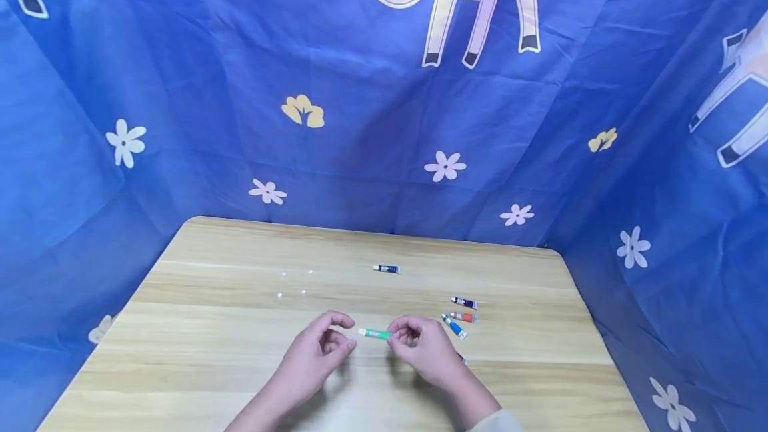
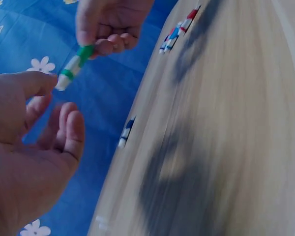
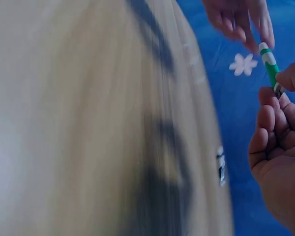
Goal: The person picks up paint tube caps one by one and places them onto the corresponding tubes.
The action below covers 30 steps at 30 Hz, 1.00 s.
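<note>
A small green paint tube (image 1: pixel 375 334) with a white cap is held above the table by my right hand (image 1: pixel 429 352). Thumb and fingertips pinch its tail end, as the right wrist view shows, and the cap (image 3: pixel 262 46) points toward my left hand (image 1: pixel 318 352). That hand holds nothing; its fingers and thumb curve apart, with a fingertip close by the cap in the left wrist view. Right of the right hand lie a blue tube (image 1: pixel 454 326), an orange-red tube (image 1: pixel 464 317) and a dark purple tube (image 1: pixel 465 303).
Farther back on the wooden table (image 1: pixel 240 345) lies a dark blue tube (image 1: pixel 387 269). Several small white dots (image 1: pixel 303 292) are on the left. Another red tube (image 1: pixel 462 357) is mostly hidden behind the right hand. Blue patterned cloth (image 1: pixel 360 172) surrounds the back and sides.
</note>
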{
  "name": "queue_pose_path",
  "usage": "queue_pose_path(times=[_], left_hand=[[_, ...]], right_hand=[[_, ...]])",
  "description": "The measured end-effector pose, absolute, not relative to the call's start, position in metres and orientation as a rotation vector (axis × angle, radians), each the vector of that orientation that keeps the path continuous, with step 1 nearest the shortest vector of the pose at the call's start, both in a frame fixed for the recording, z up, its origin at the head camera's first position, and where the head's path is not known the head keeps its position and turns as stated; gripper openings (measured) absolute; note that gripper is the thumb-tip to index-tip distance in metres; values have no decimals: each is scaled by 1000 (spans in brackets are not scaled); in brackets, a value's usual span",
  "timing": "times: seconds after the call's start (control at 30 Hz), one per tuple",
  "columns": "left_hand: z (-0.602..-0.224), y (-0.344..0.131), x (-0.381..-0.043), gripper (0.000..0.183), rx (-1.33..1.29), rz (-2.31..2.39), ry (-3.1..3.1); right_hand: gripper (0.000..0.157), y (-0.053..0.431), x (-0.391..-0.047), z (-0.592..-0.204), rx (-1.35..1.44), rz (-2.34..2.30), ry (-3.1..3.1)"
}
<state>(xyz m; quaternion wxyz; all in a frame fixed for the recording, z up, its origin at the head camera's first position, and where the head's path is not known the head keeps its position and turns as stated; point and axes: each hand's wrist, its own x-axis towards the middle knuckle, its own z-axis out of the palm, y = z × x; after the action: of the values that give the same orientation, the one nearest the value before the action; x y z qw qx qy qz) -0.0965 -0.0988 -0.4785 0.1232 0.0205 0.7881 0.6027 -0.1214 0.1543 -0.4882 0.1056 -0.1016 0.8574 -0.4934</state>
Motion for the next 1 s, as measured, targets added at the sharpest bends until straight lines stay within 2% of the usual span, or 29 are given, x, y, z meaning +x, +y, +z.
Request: queue_pose_path(times=[0.1, 0.3, 0.47, 0.67, 1.0], left_hand=[[-479, -112, -95, 35, -28, 1750, 2325], [-480, -141, -85, 33, -161, 1650, 2405], [-486, -161, -75, 34, -181, 1585, 2441], [-496, -178, -66, 34, -235, 1535, 2438], [-508, -195, -62, 38, -320, 1524, 2383]], right_hand=[[11, 159, -147, -500, -273, -1390, 2573], [7, 170, -201, -520, -337, -1080, 2773], [4, 172, -230, -532, -399, -885, 2910], [11, 167, -240, -540, -388, -780, 2943], [13, 157, -241, -541, -352, -726, 2949]])
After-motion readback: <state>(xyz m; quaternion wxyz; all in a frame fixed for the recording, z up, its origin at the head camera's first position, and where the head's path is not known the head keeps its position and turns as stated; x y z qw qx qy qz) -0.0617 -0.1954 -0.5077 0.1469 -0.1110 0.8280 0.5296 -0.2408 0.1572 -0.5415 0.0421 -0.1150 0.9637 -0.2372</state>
